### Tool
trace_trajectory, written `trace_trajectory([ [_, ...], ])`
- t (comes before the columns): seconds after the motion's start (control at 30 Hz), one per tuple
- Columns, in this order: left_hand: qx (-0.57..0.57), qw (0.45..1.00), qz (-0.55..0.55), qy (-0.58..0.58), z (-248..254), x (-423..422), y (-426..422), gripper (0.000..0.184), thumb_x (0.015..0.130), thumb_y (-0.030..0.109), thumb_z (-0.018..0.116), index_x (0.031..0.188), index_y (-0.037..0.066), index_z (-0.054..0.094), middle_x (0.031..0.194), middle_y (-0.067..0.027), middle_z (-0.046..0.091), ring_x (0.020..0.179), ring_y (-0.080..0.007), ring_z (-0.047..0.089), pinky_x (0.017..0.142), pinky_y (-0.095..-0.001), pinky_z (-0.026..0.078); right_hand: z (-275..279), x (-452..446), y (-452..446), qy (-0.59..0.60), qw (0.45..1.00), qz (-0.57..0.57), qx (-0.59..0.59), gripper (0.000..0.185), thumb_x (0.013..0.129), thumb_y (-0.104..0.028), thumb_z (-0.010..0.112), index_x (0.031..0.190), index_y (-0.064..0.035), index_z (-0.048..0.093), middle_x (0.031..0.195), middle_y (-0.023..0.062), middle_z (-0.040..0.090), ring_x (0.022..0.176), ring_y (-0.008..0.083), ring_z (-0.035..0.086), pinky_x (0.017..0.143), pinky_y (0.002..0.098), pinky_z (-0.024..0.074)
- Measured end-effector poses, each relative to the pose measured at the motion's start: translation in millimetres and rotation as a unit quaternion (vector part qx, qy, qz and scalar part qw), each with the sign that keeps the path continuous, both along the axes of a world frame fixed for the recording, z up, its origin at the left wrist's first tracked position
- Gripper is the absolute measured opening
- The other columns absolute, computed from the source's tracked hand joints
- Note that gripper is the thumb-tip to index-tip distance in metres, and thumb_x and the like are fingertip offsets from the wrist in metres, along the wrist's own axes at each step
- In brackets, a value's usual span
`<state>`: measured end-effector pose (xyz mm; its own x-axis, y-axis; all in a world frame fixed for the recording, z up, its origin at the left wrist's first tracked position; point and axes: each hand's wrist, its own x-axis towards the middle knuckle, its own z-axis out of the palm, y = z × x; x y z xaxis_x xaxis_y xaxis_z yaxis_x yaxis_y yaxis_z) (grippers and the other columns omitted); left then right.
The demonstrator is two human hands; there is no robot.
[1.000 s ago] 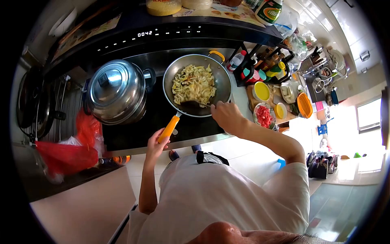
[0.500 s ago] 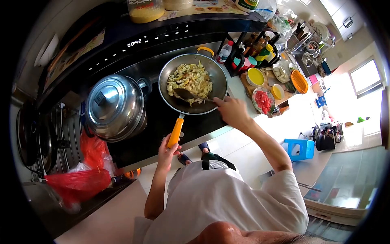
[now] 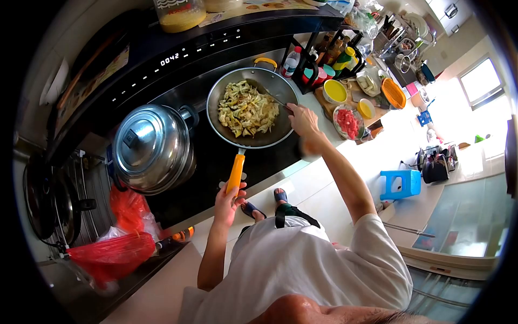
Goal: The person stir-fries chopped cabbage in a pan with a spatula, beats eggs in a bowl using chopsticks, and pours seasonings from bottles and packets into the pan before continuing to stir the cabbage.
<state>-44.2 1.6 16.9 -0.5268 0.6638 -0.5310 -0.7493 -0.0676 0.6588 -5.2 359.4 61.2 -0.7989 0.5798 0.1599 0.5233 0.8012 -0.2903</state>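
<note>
A frying pan (image 3: 216, 118) with orange handles sits on the black hob, holding chopped pale yellow-green food (image 3: 245, 110). My left hand (image 3: 226, 202) is closed around the pan's long orange handle (image 3: 236, 173). Over the pan's right rim, my right hand (image 3: 305, 122) grips a spatula (image 3: 278, 99), whose head is hidden at the far right edge of the food. A brownish blur shows just below the right wrist.
Left of the pan stands a lidded steel pot (image 3: 148, 146). To the right are a plate of diced red food (image 3: 348, 123), a yellow bowl (image 3: 335, 92), an orange basket (image 3: 394, 93) and bottles (image 3: 343, 60). Red plastic bags (image 3: 113, 254) hang at lower left.
My right hand has moved the spatula from the lower left of the food to the far right side, and the food is shifted. My left hand still holds the pan handle.
</note>
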Motion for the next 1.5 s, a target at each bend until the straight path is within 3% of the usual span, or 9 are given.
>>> trace_trajectory([
  [0.43,0.009,0.998,0.054,0.009,-1.4,5.9,6.1,0.029,0.094,0.018,0.058,0.122,0.009,0.057,0.107,-0.0068,0.066,0.086,-0.0101,0.060,0.071,-0.0252,0.050,27.1,12.8,-34.4,0.006,0.987,0.116,0.112,0.047,0.079,-0.003,0.058,0.124,-0.0158,0.058,0.102,0.0094,0.054,0.093,0.0276,0.059,0.069,0.0411,0.0518],
  [0.57,0.057,0.994,0.089,-0.027,-6.9,11.4,6.0,0.034,0.095,0.027,0.057,0.122,0.007,0.057,0.108,-0.0096,0.067,0.086,-0.0126,0.062,0.071,-0.0263,0.051,14.4,78.7,-37.1,-0.079,0.991,0.095,0.051,0.062,0.081,0.002,0.054,0.138,-0.0218,0.049,0.113,0.0055,0.052,0.107,0.0264,0.056,0.078,0.0417,0.0520],
  [0.8,0.266,0.924,0.169,-0.217,-16.8,32.6,8.3,0.062,0.099,0.052,0.038,0.130,0.000,0.052,0.126,-0.0142,0.060,0.098,-0.0241,0.061,0.083,-0.0378,0.050,9.9,153.0,-24.6,-0.039,0.993,0.103,0.033,0.060,0.079,-0.001,0.058,0.137,-0.0189,0.051,0.111,0.0053,0.051,0.106,0.0237,0.056,0.074,0.0385,0.0538],
  [0.9,0.283,0.896,0.223,-0.258,-52.0,55.9,13.6,0.061,0.100,0.051,0.037,0.129,0.000,0.054,0.126,-0.0125,0.061,0.099,-0.0238,0.060,0.084,-0.0370,0.049,9.6,160.1,-15.6,-0.042,0.991,0.116,0.043,0.058,0.080,-0.003,0.059,0.135,-0.0170,0.052,0.108,0.0063,0.051,0.102,0.0241,0.057,0.069,0.0382,0.0536],
  [1.13,0.215,0.927,0.159,-0.265,-68.9,140.0,68.1,0.040,0.101,0.032,0.042,0.123,0.004,0.061,0.111,-0.0072,0.068,0.096,-0.0200,0.062,0.085,-0.0344,0.049,75.0,164.8,13.6,-0.032,0.983,0.169,0.059,0.036,0.083,-0.010,0.059,0.118,-0.0071,0.061,0.097,0.0085,0.053,0.086,0.0223,0.061,0.062,0.0325,0.0520],
  [1.27,0.203,0.933,0.152,-0.257,-74.3,182.7,97.8,0.033,0.100,0.025,0.046,0.121,0.004,0.062,0.110,-0.0068,0.068,0.094,-0.0188,0.062,0.082,-0.0331,0.049,32.4,142.0,37.6,-0.040,0.968,0.226,0.098,0.030,0.084,-0.010,0.059,0.114,-0.0041,0.062,0.097,0.0097,0.054,0.086,0.0236,0.061,0.060,0.0328,0.0524],
  [1.37,0.172,0.939,0.170,-0.243,-60.9,200.7,115.3,0.028,0.099,0.020,0.048,0.118,0.005,0.063,0.103,-0.0064,0.070,0.091,-0.0191,0.062,0.081,-0.0325,0.049,38.6,158.2,55.2,0.019,0.975,0.213,0.063,0.031,0.083,-0.010,0.062,0.114,-0.0037,0.061,0.098,0.0112,0.055,0.080,0.0248,0.062,0.061,0.0335,0.0531],
  [1.47,0.154,0.947,0.183,-0.215,-61.7,217.3,122.0,0.025,0.099,0.018,0.048,0.114,0.006,0.064,0.098,-0.0056,0.070,0.089,-0.0191,0.063,0.079,-0.0327,0.050,32.9,161.6,65.5,0.118,0.973,0.179,-0.088,0.030,0.085,-0.013,0.063,0.113,-0.0018,0.060,0.093,0.0119,0.058,0.069,0.0228,0.061,0.055,0.0321,0.0519],
  [1.5,0.153,0.946,0.176,-0.226,-66.9,219.9,127.9,0.024,0.099,0.018,0.049,0.114,0.006,0.064,0.099,-0.0057,0.070,0.088,-0.0187,0.063,0.078,-0.0320,0.050,25.5,150.3,69.9,0.113,0.936,0.174,-0.283,0.028,0.088,-0.015,0.062,0.113,-0.0015,0.059,0.091,0.0125,0.060,0.066,0.0220,0.061,0.052,0.0315,0.0506],
])
